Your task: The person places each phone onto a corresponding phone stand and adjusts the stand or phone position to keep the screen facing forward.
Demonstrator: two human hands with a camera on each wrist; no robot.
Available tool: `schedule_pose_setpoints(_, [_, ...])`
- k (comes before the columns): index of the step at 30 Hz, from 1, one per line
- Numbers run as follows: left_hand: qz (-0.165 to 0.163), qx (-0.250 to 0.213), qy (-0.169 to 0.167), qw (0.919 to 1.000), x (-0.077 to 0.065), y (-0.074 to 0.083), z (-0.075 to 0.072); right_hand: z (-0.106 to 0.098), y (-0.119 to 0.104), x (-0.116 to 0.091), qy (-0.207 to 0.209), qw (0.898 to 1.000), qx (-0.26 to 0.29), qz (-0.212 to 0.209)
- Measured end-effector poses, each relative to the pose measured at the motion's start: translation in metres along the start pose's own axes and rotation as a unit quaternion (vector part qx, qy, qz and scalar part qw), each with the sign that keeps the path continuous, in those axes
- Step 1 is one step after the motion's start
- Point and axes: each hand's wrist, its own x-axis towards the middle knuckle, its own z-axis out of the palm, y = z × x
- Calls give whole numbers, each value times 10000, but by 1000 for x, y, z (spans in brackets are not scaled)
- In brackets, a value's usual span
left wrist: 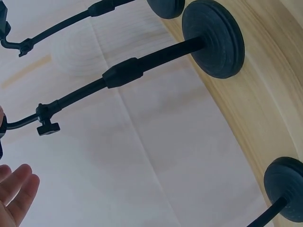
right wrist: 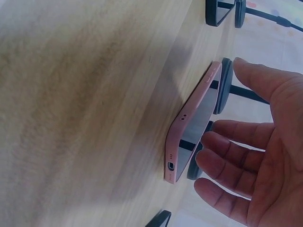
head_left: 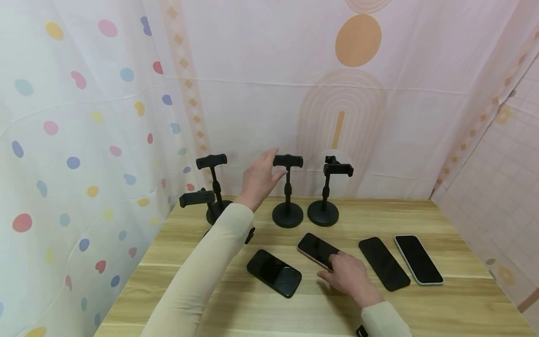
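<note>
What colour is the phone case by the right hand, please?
Pink phone case, clearest in right wrist view.

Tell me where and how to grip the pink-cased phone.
Best pinch the pink-cased phone across its two long edges, toward the end nearest the person, coming from above with the right hand. It lies flat, screen up, on the table, so its underside offers little purchase, while both long edges look free and that hand is beside the near end.
</note>
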Motion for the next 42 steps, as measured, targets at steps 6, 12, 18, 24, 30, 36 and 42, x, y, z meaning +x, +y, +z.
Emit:
schedule_pose_setpoints(6, [331, 202, 102, 9992, 3, 2, 2, -1, 2, 1, 2, 10000, -87, 27])
schedule_pose_setpoints(12, [406, 353, 214, 9983, 5, 3, 4, -3, 2, 1, -68, 9999, -74, 78])
schedule_pose_setpoints(18, [446, 470, 285, 9975, 5, 4, 4, -3, 3, 2, -67, 9999, -76, 73])
schedule_pose_setpoints(24, [522, 637, 402, 9958, 6, 3, 4, -2, 4, 2, -62, 9999, -93, 80])
schedule_pose_setpoints(30, [582, 795, 310, 9947, 7, 4, 2, -3, 4, 3, -19, 9999, -114, 86])
schedule_pose_setpoints(36, [553, 891, 242, 9942, 7, 5, 0, -3, 4, 3, 77, 9999, -125, 83])
schedule_pose_setpoints(42, [652, 940, 285, 9930, 7, 9, -1, -2, 4, 4, 160, 9997, -151, 85])
